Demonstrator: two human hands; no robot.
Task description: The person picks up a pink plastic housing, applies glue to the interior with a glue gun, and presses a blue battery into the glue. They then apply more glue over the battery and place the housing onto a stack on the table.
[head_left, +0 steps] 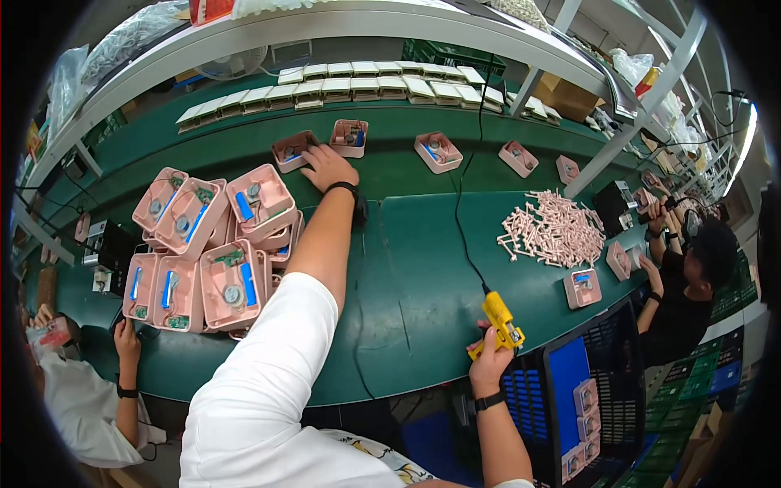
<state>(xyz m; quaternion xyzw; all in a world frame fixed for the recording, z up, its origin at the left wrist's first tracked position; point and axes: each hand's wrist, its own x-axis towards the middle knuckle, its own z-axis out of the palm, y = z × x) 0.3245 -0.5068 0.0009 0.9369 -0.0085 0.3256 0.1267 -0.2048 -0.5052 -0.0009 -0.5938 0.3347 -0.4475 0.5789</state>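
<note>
At the far side of the bench my left hand (332,168) reaches out, its fingers closed on the right edge of a pink plastic housing (285,154). Another pink housing (350,138) with a blue cell and wires inside stands just beyond that hand. My right hand (490,364) grips a yellow glue gun (500,317) by its handle near the bench's front edge. A black cord (460,220) runs from the tool up to the shelf frame. Left of my left forearm, similar pink housings (195,215) with blue cells, round parts and green boards are stacked in a pile.
Small pink stick-like parts (553,228) lie heaped on the green bench (423,244) at right. More housings (439,152) stand along the far strip, below rows of white-topped pieces (350,85). A dark crate (602,366) is at front right. Co-workers sit left (81,398) and right (691,276).
</note>
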